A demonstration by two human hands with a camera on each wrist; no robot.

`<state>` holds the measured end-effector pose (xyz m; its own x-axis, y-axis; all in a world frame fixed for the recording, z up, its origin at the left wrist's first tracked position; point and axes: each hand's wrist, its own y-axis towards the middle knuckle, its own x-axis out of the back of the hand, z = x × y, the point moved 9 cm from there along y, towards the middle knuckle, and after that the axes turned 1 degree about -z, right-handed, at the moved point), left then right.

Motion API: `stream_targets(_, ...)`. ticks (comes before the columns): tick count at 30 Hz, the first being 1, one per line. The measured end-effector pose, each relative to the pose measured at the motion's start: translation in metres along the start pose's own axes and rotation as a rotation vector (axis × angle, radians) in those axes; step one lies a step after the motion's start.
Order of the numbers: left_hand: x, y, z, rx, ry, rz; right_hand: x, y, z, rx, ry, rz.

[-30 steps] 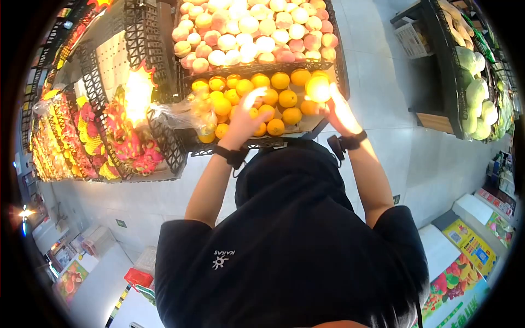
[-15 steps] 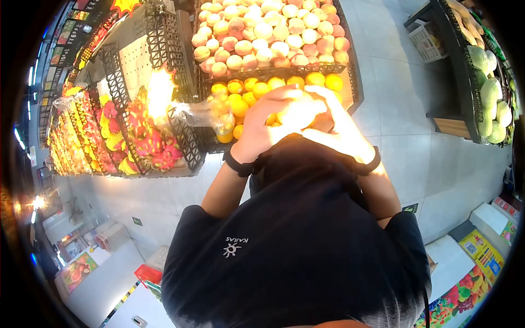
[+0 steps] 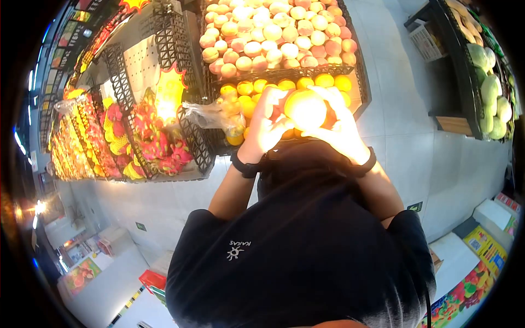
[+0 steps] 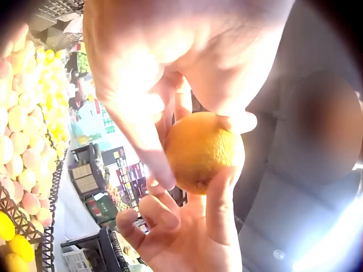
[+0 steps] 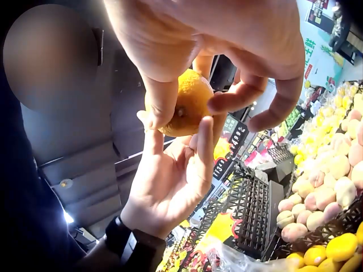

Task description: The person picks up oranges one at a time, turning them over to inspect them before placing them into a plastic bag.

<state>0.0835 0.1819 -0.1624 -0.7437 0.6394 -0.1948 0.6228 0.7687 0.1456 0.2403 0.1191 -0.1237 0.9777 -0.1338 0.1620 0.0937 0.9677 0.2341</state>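
Fruit shop, black crates on display: peaches at the back, loose oranges in front, clear plastic bag on their left end. One orange is the part in hand, held up over the near side of the orange crate, glare washing it out in the head view.

Handling, my read: light to moderate weight, firm with slight give. Dimpled rind should grip fine, though it's round and could roll under uneven pressure. Not fragile, but nails or a hard squeeze could mark the skin. Best hold: opposed fingertips around the widest part, keeping off the dark end spot (stem or navel, can't tell).

Left grip and right grip, both bare hands, are grasping the same orange. It sits between them, at thumbs and fingertips, out from the palms. End spot exposed in both wrist views.
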Motion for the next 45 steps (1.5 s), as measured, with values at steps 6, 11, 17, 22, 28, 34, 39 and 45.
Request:
stream_targets(6,-0.002,0.006,-0.03,-0.1,0.155,0.059,-0.017,-0.019,-0.03,-0.237,0.456,-0.062)
stream_targets(11,-0.025,0.004,-0.007,-0.085,0.372,0.227,-0.015,-0.033,-0.047,-0.482,0.489,0.125)
stream_targets(17,-0.017,0.0,0.039,0.083,-0.027,0.094,-0.014,-0.032,-0.066,-0.563,0.494,0.134)
stream_targets(22,-0.027,0.009,0.054,0.146,0.012,-0.003,0.014,-0.022,-0.044,0.029,-0.26,0.208)
stream_targets(28,-0.055,0.024,0.102,0.184,0.306,0.096,0.054,-0.024,-0.082,0.104,-0.365,0.042)
stream_targets(34,-0.039,0.006,0.198,0.376,0.306,-0.057,0.055,-0.018,-0.178,-0.082,-0.465,0.313)
stream_targets(39,0.038,-0.029,0.238,0.449,0.69,-0.501,0.087,-0.015,-0.283,-0.315,-0.968,0.27)
stream_targets(45,0.032,-0.015,0.265,0.425,1.025,-0.541,0.075,0.0,-0.331,-0.158,-1.163,0.317)
